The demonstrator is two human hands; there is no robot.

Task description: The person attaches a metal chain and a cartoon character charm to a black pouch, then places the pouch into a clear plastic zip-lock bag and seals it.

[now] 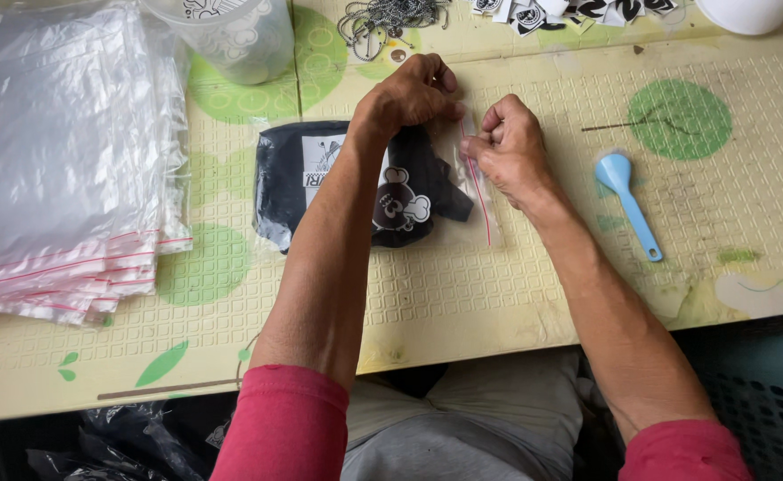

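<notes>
head view: clear zip bag [476,191] holding a folded black garment [356,183], flat on the tabletop [462,294] — sealing step, by the look of it. left hand [409,93] and right hand [509,147] both pinched on the red zip strip at the bag's mouth. next: run the pinch along the strip. blue spoon [627,200] just right; stack of empty bags [62,160] well left.
</notes>
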